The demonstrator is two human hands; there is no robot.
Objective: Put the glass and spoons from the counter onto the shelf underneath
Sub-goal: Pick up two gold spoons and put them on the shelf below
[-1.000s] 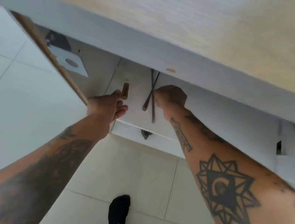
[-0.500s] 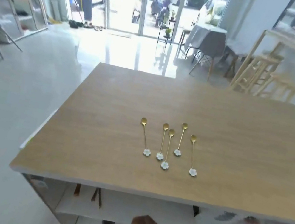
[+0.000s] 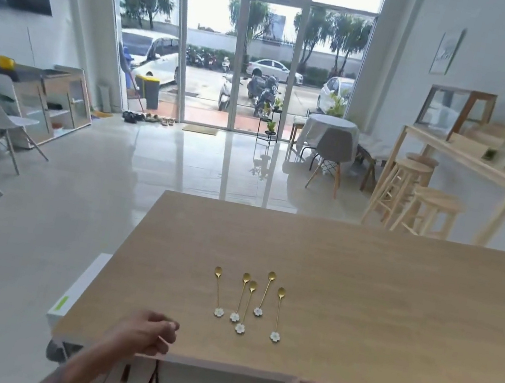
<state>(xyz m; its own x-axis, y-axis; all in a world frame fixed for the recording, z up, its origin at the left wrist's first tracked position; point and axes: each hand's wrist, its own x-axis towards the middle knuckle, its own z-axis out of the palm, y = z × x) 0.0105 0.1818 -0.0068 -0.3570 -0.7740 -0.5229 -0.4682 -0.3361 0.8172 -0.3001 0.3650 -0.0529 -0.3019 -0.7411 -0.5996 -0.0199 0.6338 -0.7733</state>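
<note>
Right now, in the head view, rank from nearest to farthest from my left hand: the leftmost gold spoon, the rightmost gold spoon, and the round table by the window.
From the left hand:
1. Leftmost spoon, just right.
2. Rightmost spoon, further right.
3. Round table, far across the room.

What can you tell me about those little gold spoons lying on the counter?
Five slim gold spoons, apparently metal, lie flat on the wooden counter, near its front edge. Each has a small oval bowl pointing away and a white flower-shaped end toward the person. They lie roughly parallel, staggered, and close together. Neither hand touches them.
</note>
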